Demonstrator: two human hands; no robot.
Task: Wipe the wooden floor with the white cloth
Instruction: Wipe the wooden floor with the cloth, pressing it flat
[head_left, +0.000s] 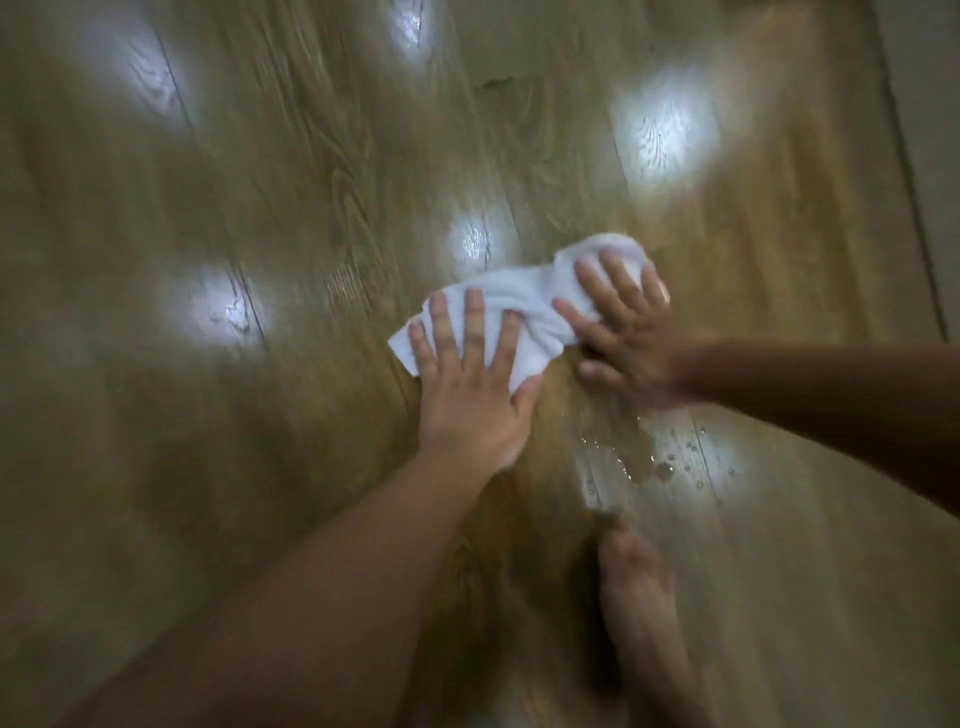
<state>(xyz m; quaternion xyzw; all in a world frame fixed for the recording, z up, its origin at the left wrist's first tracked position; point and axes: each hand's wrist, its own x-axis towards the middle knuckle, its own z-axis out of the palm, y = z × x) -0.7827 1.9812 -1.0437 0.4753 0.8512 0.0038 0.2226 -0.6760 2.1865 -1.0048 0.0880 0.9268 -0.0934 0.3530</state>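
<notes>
Both left hand (470, 395) and right hand (631, 338) part-cover cloth (524, 301).

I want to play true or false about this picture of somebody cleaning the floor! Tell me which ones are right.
1. The left hand and the right hand both lie flat on the white cloth. True.
2. The cloth is rolled up in one fist. False: it lies on the wooden floor under straight fingers.
3. Water drops sit on the floor near the cloth. True.
4. The foot wears a shoe. False: it is bare.
</notes>
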